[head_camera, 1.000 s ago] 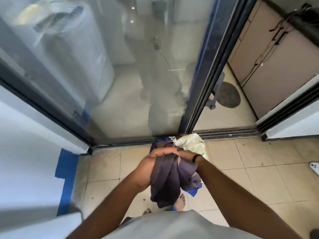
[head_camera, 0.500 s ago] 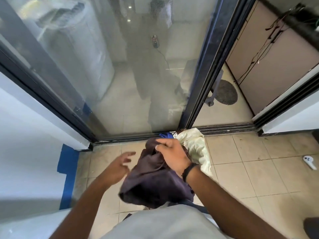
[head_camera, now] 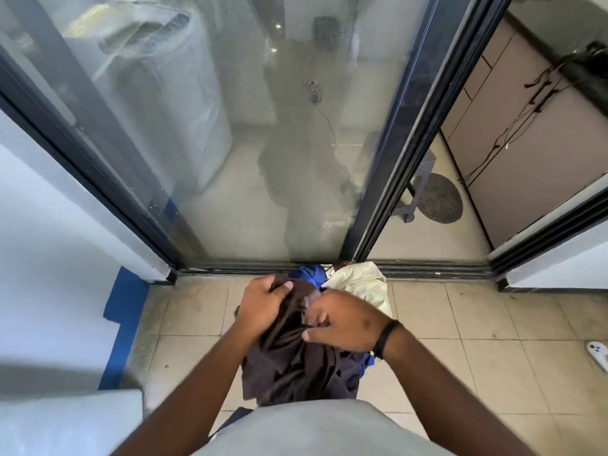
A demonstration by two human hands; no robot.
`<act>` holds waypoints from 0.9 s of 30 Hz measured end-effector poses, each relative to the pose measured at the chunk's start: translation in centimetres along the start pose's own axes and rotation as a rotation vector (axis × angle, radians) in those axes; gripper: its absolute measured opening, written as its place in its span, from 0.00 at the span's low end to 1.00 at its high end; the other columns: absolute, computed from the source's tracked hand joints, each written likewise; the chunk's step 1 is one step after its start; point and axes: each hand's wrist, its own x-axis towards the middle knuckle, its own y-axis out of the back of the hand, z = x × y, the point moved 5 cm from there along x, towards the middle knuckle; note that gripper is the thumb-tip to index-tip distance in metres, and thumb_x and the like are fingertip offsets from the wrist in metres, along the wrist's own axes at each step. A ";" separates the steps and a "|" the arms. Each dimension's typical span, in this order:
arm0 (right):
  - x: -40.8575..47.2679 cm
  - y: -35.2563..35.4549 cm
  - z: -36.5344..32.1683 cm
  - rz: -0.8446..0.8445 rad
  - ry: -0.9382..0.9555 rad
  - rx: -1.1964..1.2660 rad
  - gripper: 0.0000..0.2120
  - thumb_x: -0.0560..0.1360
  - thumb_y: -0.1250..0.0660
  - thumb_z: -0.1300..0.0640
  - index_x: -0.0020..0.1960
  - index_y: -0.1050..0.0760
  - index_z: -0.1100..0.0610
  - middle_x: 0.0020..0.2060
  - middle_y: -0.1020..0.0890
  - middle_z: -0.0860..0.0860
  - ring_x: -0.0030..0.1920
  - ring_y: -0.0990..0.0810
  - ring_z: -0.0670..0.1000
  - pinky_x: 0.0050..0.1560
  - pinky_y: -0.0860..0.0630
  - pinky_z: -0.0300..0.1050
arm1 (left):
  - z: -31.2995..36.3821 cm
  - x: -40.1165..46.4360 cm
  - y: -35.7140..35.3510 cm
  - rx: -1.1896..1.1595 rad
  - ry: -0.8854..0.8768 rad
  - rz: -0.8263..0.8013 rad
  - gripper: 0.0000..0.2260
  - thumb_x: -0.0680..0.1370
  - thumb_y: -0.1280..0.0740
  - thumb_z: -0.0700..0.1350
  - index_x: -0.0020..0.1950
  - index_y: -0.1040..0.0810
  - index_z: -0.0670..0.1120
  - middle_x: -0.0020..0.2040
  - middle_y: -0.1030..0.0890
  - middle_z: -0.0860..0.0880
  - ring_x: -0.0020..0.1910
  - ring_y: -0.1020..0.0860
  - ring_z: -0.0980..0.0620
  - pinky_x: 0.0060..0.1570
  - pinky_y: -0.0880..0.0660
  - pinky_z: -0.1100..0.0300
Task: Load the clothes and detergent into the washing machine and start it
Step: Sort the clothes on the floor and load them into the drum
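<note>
A sliding glass door (head_camera: pixel 263 133) fills the scene from 10 to 1 o'clock, standing partly open at its right edge, where a gap shows a small stool (head_camera: pixel 414 192) and a round mat (head_camera: pixel 441 198) on the room floor. The washing machine (head_camera: pixel 171 103) appears in the glass at 11 o'clock, wrapped in a clear cover; I cannot tell whether it stands behind the pane or is mirrored in it. On the tiled floor (head_camera: pixel 477 340) at centre, just short of the door track, I hold a dark brown garment (head_camera: pixel 296 366) bunched in front of my body, gathered so it travels as one bundle and does not trail. My left hand (head_camera: pixel 263 307) has its fingers curled over the top fold at 12 o'clock of the bundle, thumb tucked into the cloth. My right hand (head_camera: pixel 342 324), a black band (head_camera: pixel 386 337) at its wrist, pinches the fabric from 3 o'clock, fingers closed on a ridge of it. Behind the bundle, nearer the track, a cream cloth (head_camera: pixel 362 284) and a blue cloth (head_camera: pixel 311 274) lie touching each other, apparently waiting their turn. A white controller (head_camera: pixel 597 353) rests on the tiles at 4 o'clock. No detergent is visible. By my reckoning the loading has barely begun.
</note>
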 end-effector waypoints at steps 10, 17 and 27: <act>5.1 -1.2 9.9 -0.129 -0.171 0.035 0.14 0.77 0.33 0.62 0.62 0.22 0.57 0.59 0.19 0.57 0.55 0.22 0.53 0.60 0.27 0.45 | 12.6 -6.8 0.3 -0.458 -0.299 -0.286 0.11 0.77 0.30 0.38 0.37 0.19 0.34 0.35 0.17 0.45 0.35 0.21 0.49 0.37 0.26 0.58; 5.7 3.0 7.4 0.057 -0.072 -0.053 0.14 0.77 0.38 0.63 0.34 0.31 0.51 0.36 0.21 0.54 0.40 0.23 0.57 0.40 0.31 0.47 | 4.5 -4.1 6.4 -0.064 -0.032 0.166 0.20 0.73 0.23 0.53 0.46 0.20 0.36 0.40 0.18 0.40 0.38 0.20 0.42 0.40 0.25 0.47; 3.1 7.1 -5.0 0.200 0.389 -0.011 0.08 0.77 0.34 0.57 0.39 0.27 0.54 0.37 0.19 0.56 0.39 0.23 0.59 0.38 0.31 0.49 | 6.6 -3.2 3.1 -0.255 -0.137 -0.024 0.14 0.81 0.33 0.53 0.59 0.17 0.46 0.52 0.14 0.51 0.53 0.18 0.57 0.55 0.24 0.63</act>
